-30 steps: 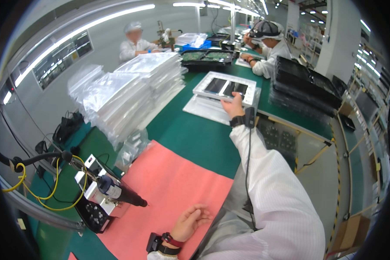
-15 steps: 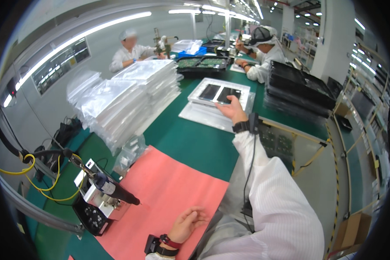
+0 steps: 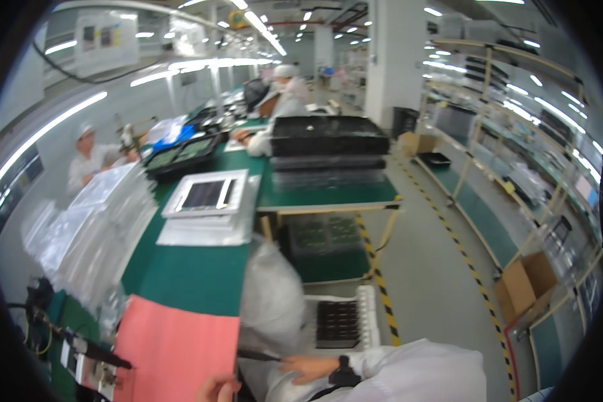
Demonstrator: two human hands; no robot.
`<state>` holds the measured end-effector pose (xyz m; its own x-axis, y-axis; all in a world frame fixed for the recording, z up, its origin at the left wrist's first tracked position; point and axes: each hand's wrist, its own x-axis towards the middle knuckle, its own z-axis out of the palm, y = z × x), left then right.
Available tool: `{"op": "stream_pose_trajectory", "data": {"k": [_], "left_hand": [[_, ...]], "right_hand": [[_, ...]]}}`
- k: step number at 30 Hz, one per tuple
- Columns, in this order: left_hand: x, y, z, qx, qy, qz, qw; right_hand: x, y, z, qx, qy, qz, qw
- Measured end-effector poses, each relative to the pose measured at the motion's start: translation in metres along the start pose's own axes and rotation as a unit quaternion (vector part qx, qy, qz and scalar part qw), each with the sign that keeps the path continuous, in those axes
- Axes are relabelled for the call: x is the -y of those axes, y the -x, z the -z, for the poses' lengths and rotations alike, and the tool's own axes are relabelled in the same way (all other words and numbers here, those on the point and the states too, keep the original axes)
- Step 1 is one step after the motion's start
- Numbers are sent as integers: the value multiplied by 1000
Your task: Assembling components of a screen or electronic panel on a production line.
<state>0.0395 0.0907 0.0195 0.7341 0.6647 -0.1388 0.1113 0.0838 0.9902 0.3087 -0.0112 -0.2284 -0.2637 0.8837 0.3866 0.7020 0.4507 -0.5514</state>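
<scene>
My right hand [image 3: 311, 368] is low in the view, beyond the right edge of the red mat [image 3: 177, 342]. Its fingers point left and close on the end of a thin dark panel [image 3: 260, 356], seen nearly edge-on and blurred. My left hand [image 3: 218, 389] is at the mat's near right corner, cut off by the lower edge. Its visible fingers are loosely bent and apart, with nothing seen in them. Farther up the green table, a white tray [image 3: 177, 205] on a stack of white sheets holds one dark panel [image 3: 204, 194] beside a white strip.
A tall stack of plastic-wrapped white trays [image 3: 97, 218] stands left. An electric screwdriver [image 3: 100, 352] hangs over the mat's left side. Stacked black trays [image 3: 328, 144] sit farther right. A white crate [image 3: 367, 315] lies low beside the table. Two co-workers sit beyond.
The view has swung right. My right hand has left the white tray and drawn back near my body with a dark panel; one panel fewer shows in the tray.
</scene>
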Motion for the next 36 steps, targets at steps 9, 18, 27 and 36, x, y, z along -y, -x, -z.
{"op": "stream_pose_trajectory", "data": {"k": [9,18,27,36], "left_hand": [[0,90,-87,107,-61,-93,988],[171,-65,-119,22,-441,-234,866],[141,-31,-159,215,-417,-153,870],[176,-33,-133,151,-497,-86,850]], "right_hand": [[56,44,88,201,-387,-255,863],[-24,71,36,297,65,-190,934],[-26,58,-6,133,-105,-117,979],[54,122,48,131,-148,-372,907]]}}
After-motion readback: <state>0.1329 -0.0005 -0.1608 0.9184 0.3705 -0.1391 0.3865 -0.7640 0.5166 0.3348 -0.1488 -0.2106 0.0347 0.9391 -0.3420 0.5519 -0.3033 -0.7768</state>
